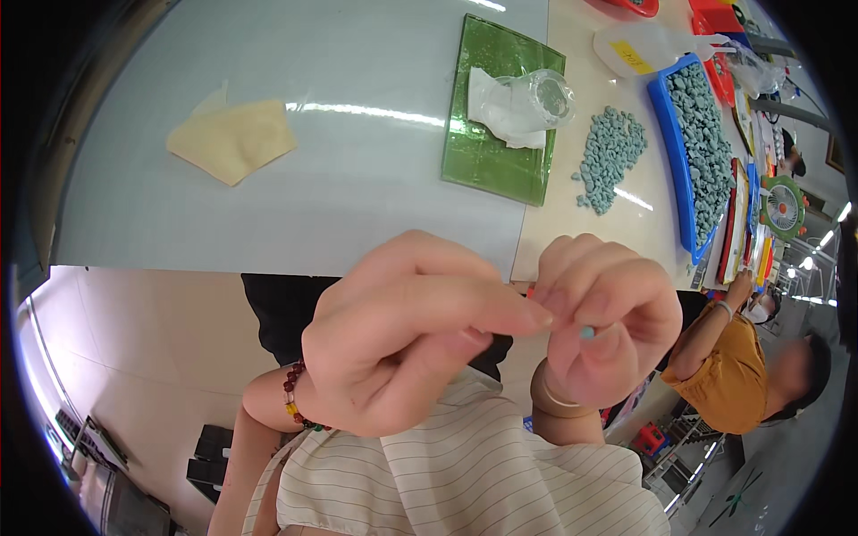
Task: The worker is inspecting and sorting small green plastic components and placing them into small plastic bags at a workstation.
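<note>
My two hands are raised close together in front of the table's near edge. My right hand is closed, its thumb and fingers pinching a small turquoise stone, of which only one rounded end shows. From the left side, my left hand reaches across with its fingers curled and its index fingertip touching or almost touching the right fingers. Whatever the left fingers hold, if anything, is hidden. A tiny red spot shows between the hands; its kind is unclear. Beyond them lies a loose pile of turquoise chips.
A green mat bears white tissue and a clear plastic cup. A blue tray of stones stands at the right, near a white squeeze bottle. Yellow cloth lies left. Another person sits at right.
</note>
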Motion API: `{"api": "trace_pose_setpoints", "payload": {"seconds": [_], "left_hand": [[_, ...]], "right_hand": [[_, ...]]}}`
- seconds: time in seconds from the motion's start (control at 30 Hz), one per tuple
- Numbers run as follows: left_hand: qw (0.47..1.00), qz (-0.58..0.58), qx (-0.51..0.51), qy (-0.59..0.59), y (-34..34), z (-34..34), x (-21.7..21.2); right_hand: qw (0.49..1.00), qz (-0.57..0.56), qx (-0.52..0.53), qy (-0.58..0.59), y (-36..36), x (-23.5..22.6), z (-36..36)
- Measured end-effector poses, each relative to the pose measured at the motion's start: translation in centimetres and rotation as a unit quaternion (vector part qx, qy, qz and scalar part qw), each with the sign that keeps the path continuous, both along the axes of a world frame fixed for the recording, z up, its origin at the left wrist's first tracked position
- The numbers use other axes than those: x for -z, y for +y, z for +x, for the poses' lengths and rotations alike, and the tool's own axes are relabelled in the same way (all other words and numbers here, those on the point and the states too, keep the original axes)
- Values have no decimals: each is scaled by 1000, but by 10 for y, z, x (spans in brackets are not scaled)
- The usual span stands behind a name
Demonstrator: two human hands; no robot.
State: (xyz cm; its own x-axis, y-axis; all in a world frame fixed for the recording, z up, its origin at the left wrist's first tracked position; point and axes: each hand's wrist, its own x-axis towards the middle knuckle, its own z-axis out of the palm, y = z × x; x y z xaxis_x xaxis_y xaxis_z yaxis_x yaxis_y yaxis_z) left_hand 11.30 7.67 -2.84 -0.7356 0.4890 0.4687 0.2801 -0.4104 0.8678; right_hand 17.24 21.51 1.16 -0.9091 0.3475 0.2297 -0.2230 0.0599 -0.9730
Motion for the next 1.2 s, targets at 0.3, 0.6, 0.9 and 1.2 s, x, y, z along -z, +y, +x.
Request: {"api": "trace_pose_setpoints", "payload": {"seconds": [0.3, 0.6, 0.9, 1.2], "left_hand": [[979, 71, 23, -190, -1, 15, -3], [985, 71, 21, -153, 2, 16, -3], [986, 56, 12, -154, 1, 20, -5], [923, 58, 160, -345, 3, 14, -8]], "right_hand": [[985, 170, -20, 39, 1, 3, -1], [943, 316, -28, 96, 6, 2, -1], [907, 397, -9, 142, 5, -1, 2], [955, 290, 7, 60, 3, -12, 1]]}}
